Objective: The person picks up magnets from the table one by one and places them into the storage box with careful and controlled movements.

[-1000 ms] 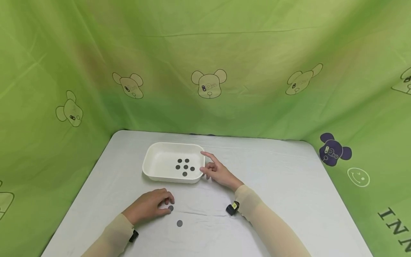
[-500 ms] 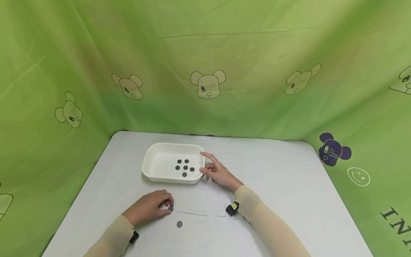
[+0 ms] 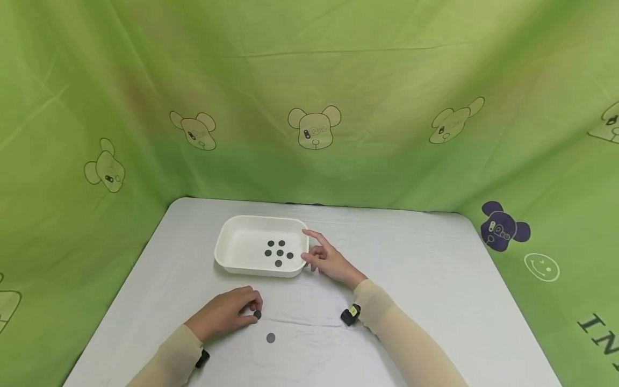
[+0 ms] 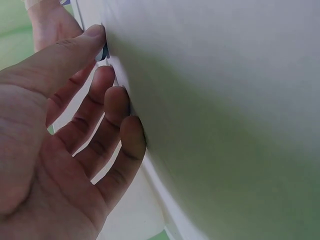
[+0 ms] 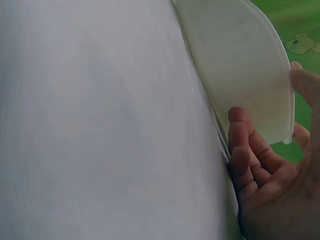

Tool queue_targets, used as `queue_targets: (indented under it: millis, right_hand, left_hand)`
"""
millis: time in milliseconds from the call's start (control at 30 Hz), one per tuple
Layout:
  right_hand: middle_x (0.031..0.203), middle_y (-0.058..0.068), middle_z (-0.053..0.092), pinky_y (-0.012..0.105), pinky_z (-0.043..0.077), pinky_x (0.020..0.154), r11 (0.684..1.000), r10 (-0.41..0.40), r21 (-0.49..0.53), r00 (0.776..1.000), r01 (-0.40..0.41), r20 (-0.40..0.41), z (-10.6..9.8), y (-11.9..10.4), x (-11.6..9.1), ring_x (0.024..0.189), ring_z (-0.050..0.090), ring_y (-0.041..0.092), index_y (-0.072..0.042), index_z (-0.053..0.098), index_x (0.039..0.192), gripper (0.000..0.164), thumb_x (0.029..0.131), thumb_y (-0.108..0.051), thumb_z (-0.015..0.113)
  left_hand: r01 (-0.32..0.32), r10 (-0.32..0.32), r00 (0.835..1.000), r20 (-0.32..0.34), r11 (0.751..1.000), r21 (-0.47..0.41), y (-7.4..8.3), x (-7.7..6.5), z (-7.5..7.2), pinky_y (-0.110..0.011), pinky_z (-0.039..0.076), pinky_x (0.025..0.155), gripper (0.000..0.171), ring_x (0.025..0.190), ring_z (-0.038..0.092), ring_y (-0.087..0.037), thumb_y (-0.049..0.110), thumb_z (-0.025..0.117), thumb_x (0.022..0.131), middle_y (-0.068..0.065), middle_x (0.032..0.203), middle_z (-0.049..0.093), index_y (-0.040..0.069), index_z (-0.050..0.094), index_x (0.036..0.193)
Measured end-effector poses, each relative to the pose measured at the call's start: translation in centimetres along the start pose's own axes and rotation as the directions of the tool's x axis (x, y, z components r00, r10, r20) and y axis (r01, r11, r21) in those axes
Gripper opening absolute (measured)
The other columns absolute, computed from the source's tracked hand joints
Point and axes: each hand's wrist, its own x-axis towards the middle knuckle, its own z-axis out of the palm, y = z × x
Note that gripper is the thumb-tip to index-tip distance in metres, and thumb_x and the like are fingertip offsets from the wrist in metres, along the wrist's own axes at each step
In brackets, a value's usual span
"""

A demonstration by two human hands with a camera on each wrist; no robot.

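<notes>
My left hand (image 3: 227, 312) is low over the table, left of centre, and pinches a small dark round disc (image 3: 257, 315) between thumb and forefinger. The left wrist view shows the dark edge of this disc (image 4: 102, 53) under the thumb tip, the other fingers resting against the cloth. My right hand (image 3: 331, 262) holds the right end of a white rectangular tray (image 3: 237, 269), thumb and forefinger over its rim. Its remaining fingers curl against the outer wall in the right wrist view. Several like discs (image 3: 280, 252) lie flat inside the tray, grouped toward its right half.
Another dark disc (image 3: 271, 338) lies on the white tablecloth (image 3: 411, 258), nearer than the left hand and to its right. Green curtains (image 3: 314, 177) with bear prints enclose the table at the back and both sides.
The left thumb and fingers have closed on the disc, which lay on the cloth and now looks tilted up between them. The right hand and the tray have stayed in place.
</notes>
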Motion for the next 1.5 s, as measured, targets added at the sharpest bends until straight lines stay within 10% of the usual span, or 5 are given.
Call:
queue_targets:
  millis: [900,1500]
  right_hand:
    - [0.100,0.028,0.065,0.044,0.051,0.069,0.999,0.002,-0.034,1.000,-0.002,-0.004,0.0,0.6,0.3,0.085,0.061,0.049,-0.026,0.026,0.158,0.071,0.099,-0.027,0.065]
    - [0.095,0.017,0.068,0.033,0.050,0.064,0.998,-0.036,-0.051,0.999,0.034,-0.034,-0.1,3.1,1.1,0.078,0.063,0.035,-0.044,0.027,0.155,0.069,0.098,-0.035,0.066]
  left_hand:
    - [-0.039,0.038,0.999,0.014,0.998,0.039,0.2,-0.1,0.5,-0.020,0.043,0.071,0.019,0.076,0.050,0.000,0.019,0.075,0.090,0.016,0.084,0.055,0.029,0.063,0.100]
    - [0.002,-0.009,0.999,-0.038,0.982,-0.188,0.0,0.8,-1.8,-0.025,0.050,0.076,0.016,0.083,0.057,-0.004,0.017,0.067,0.097,0.018,0.090,0.058,0.030,0.063,0.107]
